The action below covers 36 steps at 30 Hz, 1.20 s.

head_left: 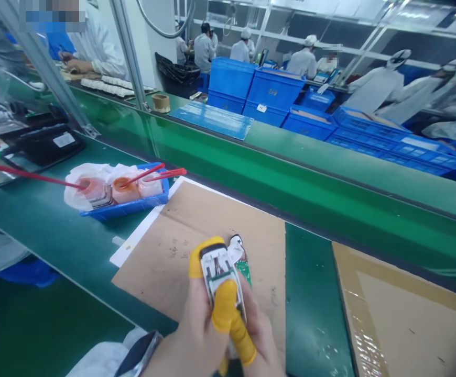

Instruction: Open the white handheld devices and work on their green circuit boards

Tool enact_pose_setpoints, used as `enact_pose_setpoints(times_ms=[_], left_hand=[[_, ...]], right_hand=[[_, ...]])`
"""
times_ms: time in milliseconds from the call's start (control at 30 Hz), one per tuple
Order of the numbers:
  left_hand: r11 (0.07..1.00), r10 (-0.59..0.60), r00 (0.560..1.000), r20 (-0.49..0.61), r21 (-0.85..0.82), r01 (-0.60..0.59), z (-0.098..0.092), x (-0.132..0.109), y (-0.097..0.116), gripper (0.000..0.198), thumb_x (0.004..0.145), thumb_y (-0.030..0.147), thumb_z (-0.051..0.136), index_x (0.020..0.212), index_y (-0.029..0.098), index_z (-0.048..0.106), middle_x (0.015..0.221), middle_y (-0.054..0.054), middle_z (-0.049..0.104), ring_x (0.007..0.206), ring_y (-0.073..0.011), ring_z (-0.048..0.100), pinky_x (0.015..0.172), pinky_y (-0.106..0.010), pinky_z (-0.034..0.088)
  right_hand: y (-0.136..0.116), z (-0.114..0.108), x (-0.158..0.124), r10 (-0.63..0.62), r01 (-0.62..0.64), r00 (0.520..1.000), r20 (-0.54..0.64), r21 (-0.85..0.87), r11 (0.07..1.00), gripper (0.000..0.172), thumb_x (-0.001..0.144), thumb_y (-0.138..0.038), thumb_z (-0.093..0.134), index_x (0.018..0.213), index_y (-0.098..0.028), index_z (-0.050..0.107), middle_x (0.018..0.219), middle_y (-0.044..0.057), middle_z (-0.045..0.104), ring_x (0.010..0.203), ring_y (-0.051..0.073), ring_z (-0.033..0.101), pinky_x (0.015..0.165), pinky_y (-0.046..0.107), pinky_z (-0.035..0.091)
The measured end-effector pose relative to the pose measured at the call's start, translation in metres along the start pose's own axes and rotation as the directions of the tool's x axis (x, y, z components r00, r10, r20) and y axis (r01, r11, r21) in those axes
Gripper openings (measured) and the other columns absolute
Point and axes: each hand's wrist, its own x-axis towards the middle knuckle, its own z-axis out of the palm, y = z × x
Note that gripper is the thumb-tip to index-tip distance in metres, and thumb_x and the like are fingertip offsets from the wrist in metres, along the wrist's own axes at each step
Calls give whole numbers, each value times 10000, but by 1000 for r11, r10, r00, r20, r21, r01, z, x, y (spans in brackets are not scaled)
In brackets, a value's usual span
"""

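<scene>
My left hand (198, 314) is closed round a long white plastic housing (217, 264) whose inner parts and wires show. Yellow finger cots cover several of my fingertips. On the other side, my right hand (261, 332) is wrapped against the same housing, and the thumbs lie over its face. Beyond the fingers a green circuit board (243, 269) shows in part, beside a white piece with black marks (236, 247). Whether these two are joined to the housing I cannot tell. Under the hands lies a brown cardboard sheet (153, 262).
A blue tray (126, 210) holds several pinkish pots with red sticks in them. A second cardboard piece (416, 324) lies at the right. Behind the green conveyor (310, 193) stand blue crates (275, 91). A co-worker (98, 47) sits at the upper left.
</scene>
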Motion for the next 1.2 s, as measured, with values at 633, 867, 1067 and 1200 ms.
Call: enact_pose_setpoints(times_ms=[633, 867, 1067, 1200], left_hand=[[258, -230, 963, 138, 963, -77, -10, 92, 3, 166, 851, 213, 394, 824, 190, 557, 892, -127, 693, 872, -311, 652, 735, -398, 448], [879, -236, 962, 137, 452, 152, -8, 58, -1, 498, 829, 692, 304, 799, 210, 426, 701, -11, 563, 500, -137, 552, 533, -307, 484], [845, 22, 996, 89, 530, -66, -5, 31, -4, 574, 853, 685, 282, 671, 211, 548, 557, -23, 556, 530, -168, 533, 554, -315, 442], [795, 74, 996, -44, 606, -33, -17, 8, -24, 521, 816, 678, 411, 711, 223, 644, 756, -100, 655, 738, -235, 577, 699, -374, 478]], right_hand=[[87, -211, 285, 394, -610, 772, -499, -406, 681, 294, 904, -307, 600, 1150, -151, 558, 1132, 71, 588, 954, 193, 607, 807, 389, 535], [20, -165, 176, 424, -425, 903, -69, -287, 859, 574, 852, -646, 498, 925, -98, 654, 816, 76, 668, 440, 50, 467, 387, 180, 358], [-2, -101, 43, 507, -596, 691, 516, 10, 803, 730, 663, -803, 563, 861, -110, 673, 610, 36, 646, 332, 34, 445, 308, 131, 312], [-3, -81, 7, 532, -741, 668, 520, 402, 538, 546, 634, -524, 811, 1030, -178, 664, 838, 20, 694, 537, 30, 589, 450, 86, 422]])
